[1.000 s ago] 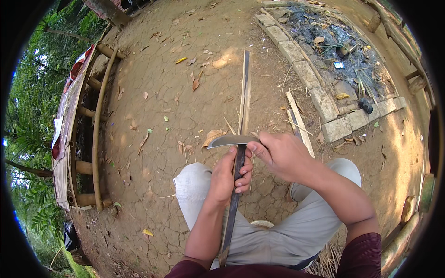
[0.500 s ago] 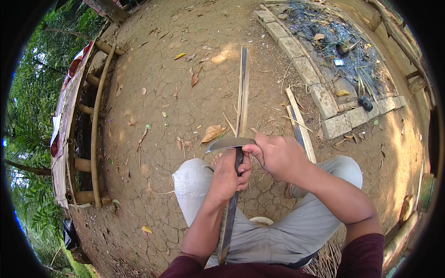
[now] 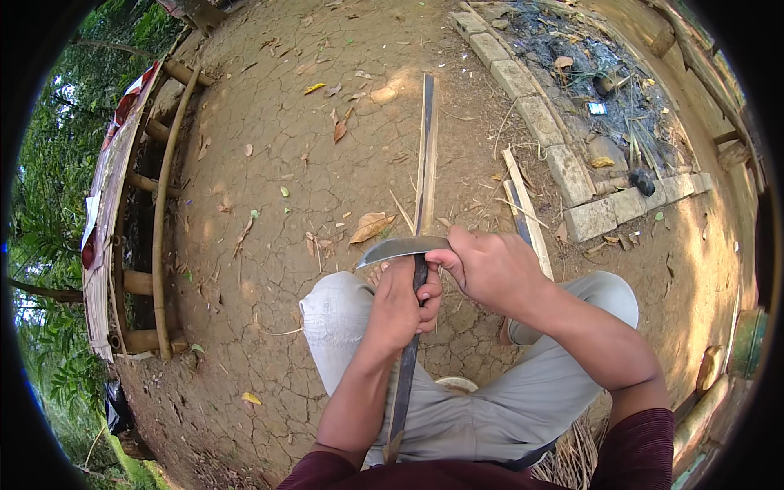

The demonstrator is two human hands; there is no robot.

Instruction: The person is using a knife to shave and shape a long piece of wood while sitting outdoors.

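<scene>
In the head view, I see the left hand (image 3: 396, 306) curled snugly around a dark strip (image 3: 406, 371), which runs from its grip toward 6 o'clock over the trousers (image 3: 482, 429). At 2 o'clock from it, the right hand (image 3: 498, 273) is folded round a knife (image 3: 400, 248), the curved blade crossing over the strip, tip toward 9 o'clock. Near the blade, at 10 o'clock, a brown leaf (image 3: 372, 227) lies on the ground (image 3: 269, 224); stone blocks (image 3: 539, 126) sit toward 2 o'clock.
</scene>
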